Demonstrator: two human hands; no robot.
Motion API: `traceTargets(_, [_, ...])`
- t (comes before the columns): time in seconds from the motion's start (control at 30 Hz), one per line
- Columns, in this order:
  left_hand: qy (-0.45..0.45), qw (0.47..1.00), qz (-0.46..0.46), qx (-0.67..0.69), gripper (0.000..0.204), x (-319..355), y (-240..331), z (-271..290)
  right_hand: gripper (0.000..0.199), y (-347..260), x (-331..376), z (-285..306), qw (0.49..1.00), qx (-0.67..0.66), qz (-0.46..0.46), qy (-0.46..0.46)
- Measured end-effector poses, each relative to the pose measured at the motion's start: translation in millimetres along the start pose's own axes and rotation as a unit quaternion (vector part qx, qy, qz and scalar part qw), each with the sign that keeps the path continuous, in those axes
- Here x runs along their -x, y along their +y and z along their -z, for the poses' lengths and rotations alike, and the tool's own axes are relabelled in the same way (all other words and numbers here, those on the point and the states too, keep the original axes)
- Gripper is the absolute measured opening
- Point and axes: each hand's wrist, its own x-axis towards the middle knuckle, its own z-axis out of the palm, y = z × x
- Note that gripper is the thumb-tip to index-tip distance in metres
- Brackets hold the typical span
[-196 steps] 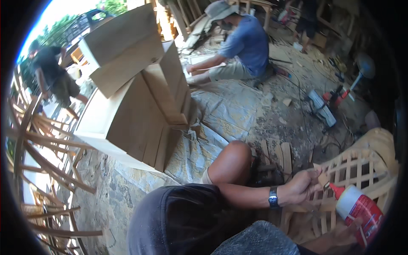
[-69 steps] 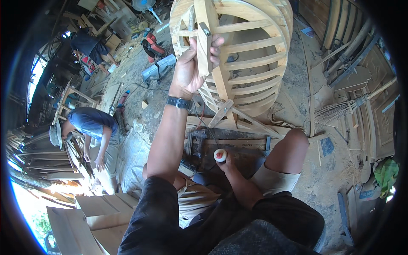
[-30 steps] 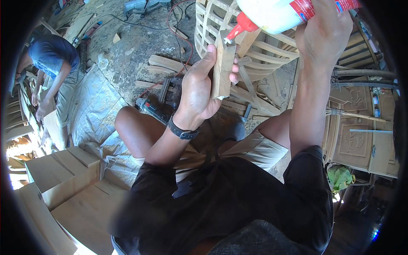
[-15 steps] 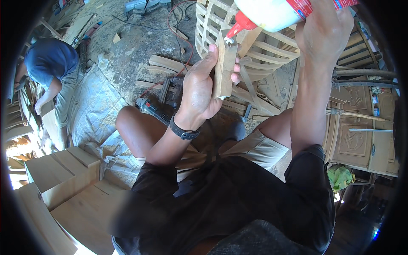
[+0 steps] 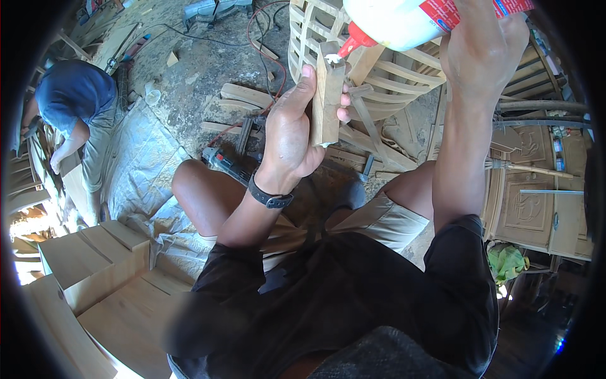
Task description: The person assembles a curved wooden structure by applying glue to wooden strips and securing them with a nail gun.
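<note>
My left hand (image 5: pixel 293 123) grips a short wooden block (image 5: pixel 326 104), thumb on one side and fingertips showing on the other. White glue (image 5: pixel 332 58) sits on the block's far end, and a little white shows at its near end too. My right hand (image 5: pixel 483 57) is wrapped round a white glue bottle (image 5: pixel 394 22) with a red label and a red nozzle (image 5: pixel 356 39). The bottle is tipped, its nozzle pointing down to the left, with the tip at the glued end of the block.
Slatted curved wooden frame (image 5: pixel 398 79) stands just beyond my hands. A power tool (image 5: pixel 224 165) lies by my left knee, near wood offcuts (image 5: pixel 246 95) and a red cord (image 5: pixel 278 63). Wooden boxes (image 5: pixel 95 265) are at lower left; another person (image 5: pixel 76 101) bends at far left.
My left hand and the block have shifted slightly left. The bottle's nozzle has moved a little right and down, and more white glue shows on the block's end.
</note>
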Motion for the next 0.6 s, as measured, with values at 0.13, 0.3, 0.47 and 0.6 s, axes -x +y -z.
traceTargets(0.13, [-0.009,1.0,-0.011,-0.005,0.053,0.2,4.3,4.1,0.033,10.1,2.2,0.5,0.999,-0.028,0.045,-0.011])
traceTargets(0.3, [-0.022,0.998,-0.014,0.056,0.055,-3.5,9.4,3.4,0.035,28.7,9.0,56.1,0.958,0.118,0.073,0.252])
traceTargets(0.47, [-0.059,0.992,0.003,0.112,0.053,-15.6,8.7,18.5,0.049,31.9,76.3,207.2,0.892,-0.086,-0.098,0.432])
traceTargets(0.6, [-0.076,0.991,0.001,0.108,0.056,-21.6,15.8,36.3,0.037,53.5,216.7,298.5,0.763,-0.19,-0.228,0.574])
